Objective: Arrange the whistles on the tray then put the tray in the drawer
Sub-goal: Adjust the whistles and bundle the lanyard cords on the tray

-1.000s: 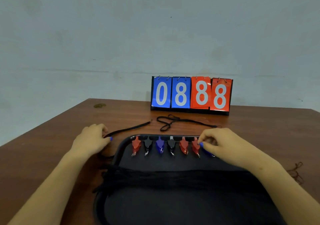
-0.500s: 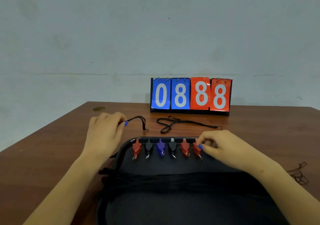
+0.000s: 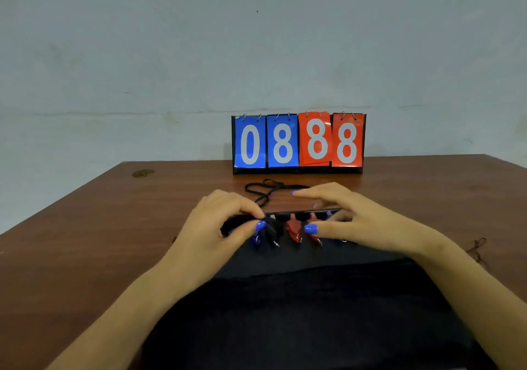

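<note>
- The left end of the whistle row is hidden behind the left hand; the right end is hidden under the right hand. How many whistles sit there cannot be counted.
- The picture is blurred around the fingers, so small details are soft.
- The near part of the tray is covered by dark cloth, and its lower edge is cut off by the frame.
- The tray is black and lies on a brown worktop, close to the viewer.
- Whistles stand in a row along the tray's far edge: blue, black, red, red, then a glimpse of blue. Small metal rings show at their near ends.
- Left hand's grip: fingers curled, thumb and forefinger pinching something dark at the row's left end, by the black whistle. Whether it is a whistle or a cord cannot be told.
- Right hand's grip: fingers spread and fairly straight over the row's right end, thumb tip beside a red whistle. It grips nothing that can be seen.
- A black cord lies looped on the worktop beyond the tray.
- A flip scoreboard behind it reads 08 in blue, 88 in red.
</note>
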Tool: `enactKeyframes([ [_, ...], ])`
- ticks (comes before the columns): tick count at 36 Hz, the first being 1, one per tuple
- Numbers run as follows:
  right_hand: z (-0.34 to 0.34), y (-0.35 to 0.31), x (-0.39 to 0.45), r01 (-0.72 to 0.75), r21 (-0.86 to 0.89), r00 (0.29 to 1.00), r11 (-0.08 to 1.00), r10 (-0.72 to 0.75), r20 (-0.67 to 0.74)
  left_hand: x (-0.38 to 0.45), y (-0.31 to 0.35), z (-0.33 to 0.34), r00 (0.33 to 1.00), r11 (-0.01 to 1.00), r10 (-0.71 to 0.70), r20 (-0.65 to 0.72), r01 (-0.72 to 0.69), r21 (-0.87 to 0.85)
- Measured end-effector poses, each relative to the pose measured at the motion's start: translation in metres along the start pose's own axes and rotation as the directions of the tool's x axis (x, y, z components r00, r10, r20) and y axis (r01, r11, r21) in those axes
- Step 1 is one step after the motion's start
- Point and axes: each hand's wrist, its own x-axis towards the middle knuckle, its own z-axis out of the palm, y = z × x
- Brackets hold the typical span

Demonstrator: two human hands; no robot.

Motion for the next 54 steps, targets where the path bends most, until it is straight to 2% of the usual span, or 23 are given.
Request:
enactKeyframes([
  [5,0.013,-0.004,-0.001,0.016,0.082,0.965,0.997,-0.037,0.259,-0.002,0.008,0.005,0.997,0.997,0.073,0.033,-0.072,-0.020],
  [10,0.022,-0.009,-0.001,0.050,0.196,0.937,0.979,-0.114,0.331,-0.002,0.009,0.004,0.995,0.996,0.085,0.054,-0.085,-0.012],
  [14,0.021,-0.011,0.001,0.049,0.232,0.970,0.971,-0.102,0.222,-0.001,0.006,-0.001,0.999,0.999,0.039,0.006,-0.039,-0.020],
  [17,0.014,-0.011,0.000,0.029,0.237,0.993,0.971,-0.055,0.103,0.001,0.001,-0.006,0.996,0.997,-0.050,-0.079,0.045,-0.057],
  [23,0.000,-0.009,0.000,-0.010,0.296,0.997,0.955,0.030,-0.065,0.004,-0.014,-0.019,0.956,0.979,-0.197,-0.216,0.179,-0.098],
  [26,-0.006,-0.004,0.002,-0.066,0.292,0.987,0.954,0.106,-0.124,0.005,-0.024,-0.025,0.921,0.966,-0.255,-0.295,0.226,-0.128],
  [28,-0.010,-0.001,0.002,-0.101,0.360,0.975,0.927,0.164,-0.148,0.005,-0.029,-0.028,0.892,0.951,-0.302,-0.336,0.260,-0.165],
  [32,-0.014,-0.001,0.001,-0.113,0.439,0.969,0.891,0.198,-0.151,0.005,-0.034,-0.030,0.863,0.931,-0.361,-0.354,0.313,-0.186],
  [36,-0.014,-0.001,0.001,-0.088,0.500,0.965,0.862,0.198,-0.172,0.005,-0.034,-0.028,0.865,0.917,-0.396,-0.309,0.353,-0.187],
  [39,-0.015,-0.001,0.001,-0.049,0.570,0.950,0.820,0.214,-0.226,0.007,-0.034,-0.025,0.860,0.868,-0.458,-0.224,0.380,-0.319],
  [42,-0.020,-0.001,-0.001,0.007,0.654,0.927,0.756,0.239,-0.287,0.007,-0.032,-0.026,0.864,0.749,-0.504,-0.007,0.433,-0.501],
  [44,-0.024,0.002,-0.002,0.037,0.687,0.903,0.726,0.270,-0.334,0.005,-0.033,-0.025,0.870,0.666,-0.473,0.140,0.457,-0.589],
  [46,-0.028,0.005,-0.003,0.060,0.710,0.867,0.701,0.316,-0.385,0.003,-0.037,-0.025,0.870,0.647,-0.440,0.220,0.478,-0.595],
  [50,-0.037,0.012,-0.007,0.142,0.759,0.769,0.636,0.412,-0.489,0.003,-0.035,-0.028,0.855,0.691,-0.422,0.302,0.519,-0.504],
  [54,-0.049,0.022,-0.011,0.222,0.773,0.663,0.594,0.490,-0.566,0.003,-0.039,-0.029,0.829,0.674,-0.444,0.340,0.559,-0.483],
])
